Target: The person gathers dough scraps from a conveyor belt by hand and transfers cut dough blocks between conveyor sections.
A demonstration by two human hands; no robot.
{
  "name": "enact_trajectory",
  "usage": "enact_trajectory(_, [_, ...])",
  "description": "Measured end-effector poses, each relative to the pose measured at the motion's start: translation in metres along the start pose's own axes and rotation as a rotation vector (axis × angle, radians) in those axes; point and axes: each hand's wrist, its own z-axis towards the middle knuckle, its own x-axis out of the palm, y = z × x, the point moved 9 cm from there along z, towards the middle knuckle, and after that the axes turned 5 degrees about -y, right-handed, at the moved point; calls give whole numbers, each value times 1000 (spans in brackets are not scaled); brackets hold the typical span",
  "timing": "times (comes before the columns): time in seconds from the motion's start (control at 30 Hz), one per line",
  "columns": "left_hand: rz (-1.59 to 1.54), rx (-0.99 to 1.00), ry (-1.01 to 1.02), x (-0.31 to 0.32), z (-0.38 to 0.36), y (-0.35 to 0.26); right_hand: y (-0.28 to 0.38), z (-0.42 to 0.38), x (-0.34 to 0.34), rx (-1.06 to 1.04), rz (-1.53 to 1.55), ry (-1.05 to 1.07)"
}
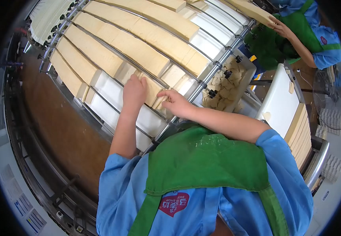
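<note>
A short stack of pale dough sheets (151, 91) lies between two metal rods, and both my hands are on it. My left hand (135, 91) reaches over the stack's left part with its fingers bent down onto it. At the near end, my right hand (175, 103) has thumb and fingers closed around the stack's edge. Longer rows of dough sheets (129, 45) lie in the neighbouring lanes, parted by long metal rods (111, 96). White board (107, 94) shows under the rods beside my left forearm.
A metal rail (196, 92) with black knobs runs along the near side. Beyond it stands a bin of dough scraps (222, 92). At upper right, a co-worker's hand (281, 28) holds a long dough strip (253, 11). A white table (278, 96) and a fan (330, 98) stand right.
</note>
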Motion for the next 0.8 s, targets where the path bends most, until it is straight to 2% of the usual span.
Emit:
enact_trajectory(0.03, [20, 20, -19, -2, 1, -2, 0, 2, 1, 9, 8, -2])
enact_trajectory(0.13, [56, 199, -265, -17, -9, -5, 0, 6, 3, 20, 46, -9])
enact_trajectory(0.23, [27, 218, -343, -25, -8, 1, 8, 11, 6, 29, 106, 5])
enact_trajectory(0.33, [0, 125, -339, -30, -2, 13, 11, 21, 12, 59, 173, 19])
enact_trajectory(0.43, [-3, 85, -482, -52, -5, 13, 13, 40, 22, 46, 262, 35])
enact_trajectory(0.53, [-24, 223, -505, -54, 13, 20, 17, 52, 31, 98, 365, 84])
enact_trajectory(0.67, [89, 529, -372, -53, 58, 9, 14, 50, 28, 127, 264, 85])
enact_trajectory(0.8, [41, 597, -99, -50, 81, 6, 19, 44, 17, 178, 275, 77])
